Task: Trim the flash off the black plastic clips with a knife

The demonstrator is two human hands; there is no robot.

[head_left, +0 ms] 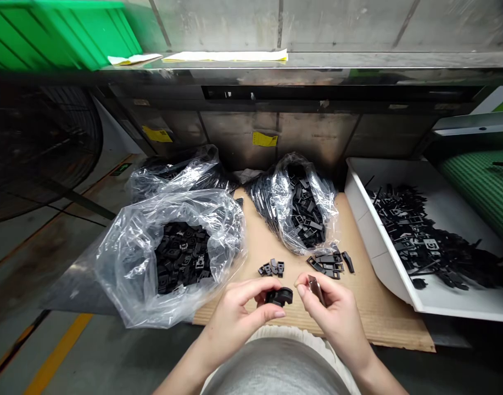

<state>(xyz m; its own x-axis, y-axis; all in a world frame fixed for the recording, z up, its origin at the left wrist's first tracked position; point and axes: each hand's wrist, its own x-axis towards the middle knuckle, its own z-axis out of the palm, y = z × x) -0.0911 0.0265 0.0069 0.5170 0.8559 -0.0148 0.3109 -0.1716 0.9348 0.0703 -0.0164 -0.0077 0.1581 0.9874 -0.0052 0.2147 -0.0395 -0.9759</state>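
You're pinching a black part point(279, 297) in your left hand point(235, 319) and a metal piece point(316, 290) in your right hand point(333, 314) above the cardboard point(251, 233), with only small piles point(271, 269) laid out so far, bags point(126, 274) full of parts, and a white tray point(369, 230) heaped.

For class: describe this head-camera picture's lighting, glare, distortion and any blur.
Head view: the clear plastic bag shows bright glare along its folds, the steel ledge bows from wide-angle distortion, the fan guard falls in deep shadow; the left hand and right hand look sharp, the green crate softer.
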